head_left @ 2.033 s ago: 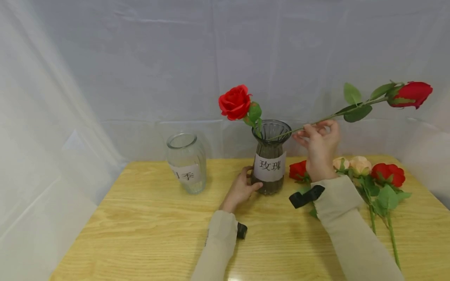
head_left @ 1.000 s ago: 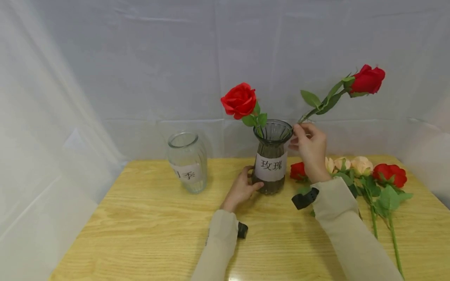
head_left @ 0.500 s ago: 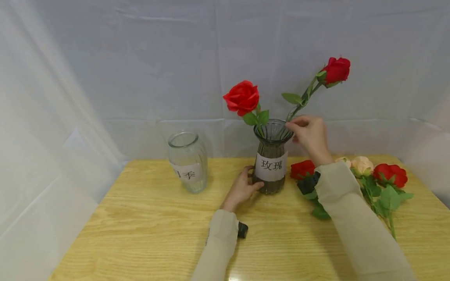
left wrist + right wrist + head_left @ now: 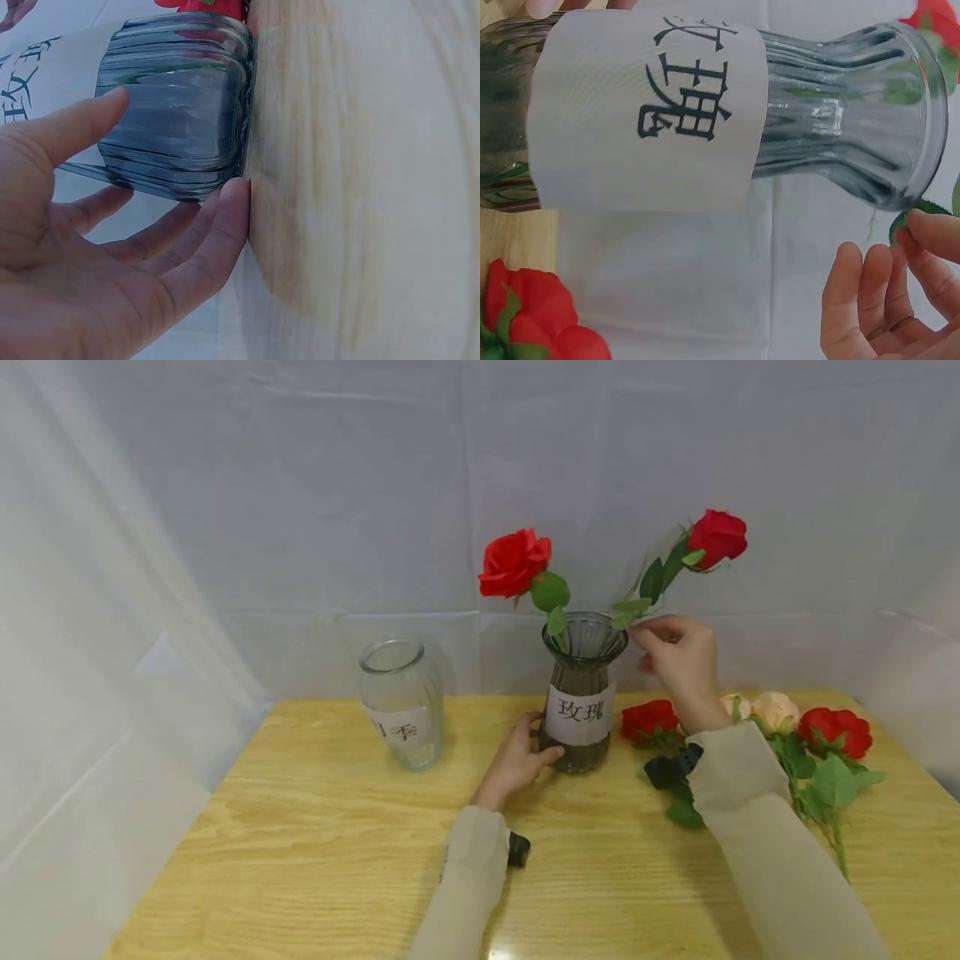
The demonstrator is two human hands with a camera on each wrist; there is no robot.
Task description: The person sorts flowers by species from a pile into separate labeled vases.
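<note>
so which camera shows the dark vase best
The head view: it alone shows the dark vase from top to bottom, upright. The left wrist view shows only its lower part and some of its label, sideways; the right wrist view shows rim and label large, but the bottom runs out of frame.

The vase (image 4: 573, 678) is standing upright on the table (image 4: 337, 843), its smoky grey ribbed glass narrowing at the neck and flaring at the rim. A white label (image 4: 580, 717) bearing 玫瑰 in black is wrapping its middle. The left hand (image 4: 517, 762) is holding the vase low down, thumb in front and fingers round the side. The dark rose (image 4: 717, 537), its bloom half closed, is leaning out to the right, its leaves lying by the rim. There the right hand (image 4: 684, 667) is pinching at its greenery. The bright rose (image 4: 516, 562), open wide, is leaning left from the vase's opposite side.
</note>
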